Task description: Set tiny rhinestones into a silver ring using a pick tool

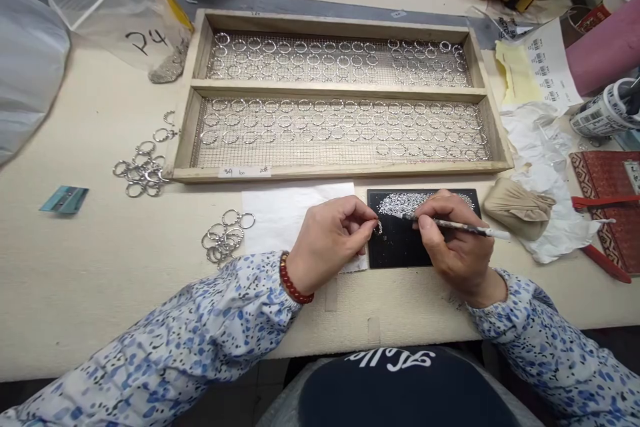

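Near the tabletop's (100, 267) front edge, the left hand (333, 240) pinches a ring (379, 228); the right hand (457, 247) grips a pen-like tool (474, 229), apparently picking beads (405, 203). Steady aim seems needed next.

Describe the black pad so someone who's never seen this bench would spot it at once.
Start at the big two-part wooden tray. Just on the near side of its right half, partly under the right hand, lies the black pad. Unlike the white paper to its left, it is dark and carries a spread of tiny glittering pieces.
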Demonstrator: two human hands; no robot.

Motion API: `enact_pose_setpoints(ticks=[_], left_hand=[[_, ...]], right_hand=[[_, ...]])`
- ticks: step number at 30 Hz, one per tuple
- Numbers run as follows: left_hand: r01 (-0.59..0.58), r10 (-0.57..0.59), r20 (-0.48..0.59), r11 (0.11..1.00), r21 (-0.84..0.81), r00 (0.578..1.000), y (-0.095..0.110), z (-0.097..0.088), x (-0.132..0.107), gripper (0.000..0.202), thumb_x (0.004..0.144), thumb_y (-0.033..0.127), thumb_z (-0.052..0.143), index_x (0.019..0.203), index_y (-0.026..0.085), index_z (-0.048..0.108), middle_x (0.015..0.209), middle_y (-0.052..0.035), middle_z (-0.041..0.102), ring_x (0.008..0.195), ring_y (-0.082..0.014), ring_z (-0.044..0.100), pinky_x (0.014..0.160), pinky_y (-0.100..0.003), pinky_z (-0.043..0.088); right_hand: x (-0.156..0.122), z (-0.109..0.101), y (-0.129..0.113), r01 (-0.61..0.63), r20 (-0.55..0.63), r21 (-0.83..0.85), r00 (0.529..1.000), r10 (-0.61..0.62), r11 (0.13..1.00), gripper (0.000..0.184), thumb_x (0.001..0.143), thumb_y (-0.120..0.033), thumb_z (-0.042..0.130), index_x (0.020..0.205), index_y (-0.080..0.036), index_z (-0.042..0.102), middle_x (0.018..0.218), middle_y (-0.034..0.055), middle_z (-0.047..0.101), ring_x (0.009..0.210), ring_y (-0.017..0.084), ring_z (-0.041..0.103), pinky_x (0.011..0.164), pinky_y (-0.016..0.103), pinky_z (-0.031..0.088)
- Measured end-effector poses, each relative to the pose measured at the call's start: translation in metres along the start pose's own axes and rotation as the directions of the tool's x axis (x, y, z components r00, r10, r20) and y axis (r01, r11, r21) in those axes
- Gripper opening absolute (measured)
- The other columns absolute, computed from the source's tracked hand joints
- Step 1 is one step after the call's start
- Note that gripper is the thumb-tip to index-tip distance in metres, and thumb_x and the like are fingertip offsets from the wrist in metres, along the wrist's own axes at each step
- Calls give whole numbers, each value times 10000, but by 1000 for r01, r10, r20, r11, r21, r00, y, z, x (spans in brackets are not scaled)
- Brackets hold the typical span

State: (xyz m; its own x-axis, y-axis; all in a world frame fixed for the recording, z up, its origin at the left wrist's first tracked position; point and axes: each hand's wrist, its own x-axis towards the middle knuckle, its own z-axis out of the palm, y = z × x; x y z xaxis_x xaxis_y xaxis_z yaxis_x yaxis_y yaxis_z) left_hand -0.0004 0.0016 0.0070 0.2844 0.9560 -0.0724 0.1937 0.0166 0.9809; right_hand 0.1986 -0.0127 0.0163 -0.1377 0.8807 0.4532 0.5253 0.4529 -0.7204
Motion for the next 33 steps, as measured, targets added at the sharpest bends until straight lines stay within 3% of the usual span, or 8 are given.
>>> enact_pose_setpoints(ticks=[8, 33], left_hand=[[-39, 39, -4, 999, 30, 999, 0, 1, 0, 52, 818, 109, 649, 783, 144, 667, 624, 20, 645, 434, -66, 582, 403, -150, 453], [-62, 63, -2, 996, 65, 998, 1, 0, -1, 71, 824, 91, 648, 783, 146, 667, 644, 8, 646, 484, -76, 566, 423, -161, 450]], right_hand=[[2, 2, -11, -26, 56, 300, 998, 10, 954, 141, 838, -84, 558, 870, -207, 619, 722, 10, 615, 694, 166, 593, 639, 356, 492], [1, 2, -8, 6, 58, 299, 998, -24, 954, 159, 819, -77, 563, 884, -211, 620, 758, 15, 607, 712, 172, 591, 643, 362, 496]])
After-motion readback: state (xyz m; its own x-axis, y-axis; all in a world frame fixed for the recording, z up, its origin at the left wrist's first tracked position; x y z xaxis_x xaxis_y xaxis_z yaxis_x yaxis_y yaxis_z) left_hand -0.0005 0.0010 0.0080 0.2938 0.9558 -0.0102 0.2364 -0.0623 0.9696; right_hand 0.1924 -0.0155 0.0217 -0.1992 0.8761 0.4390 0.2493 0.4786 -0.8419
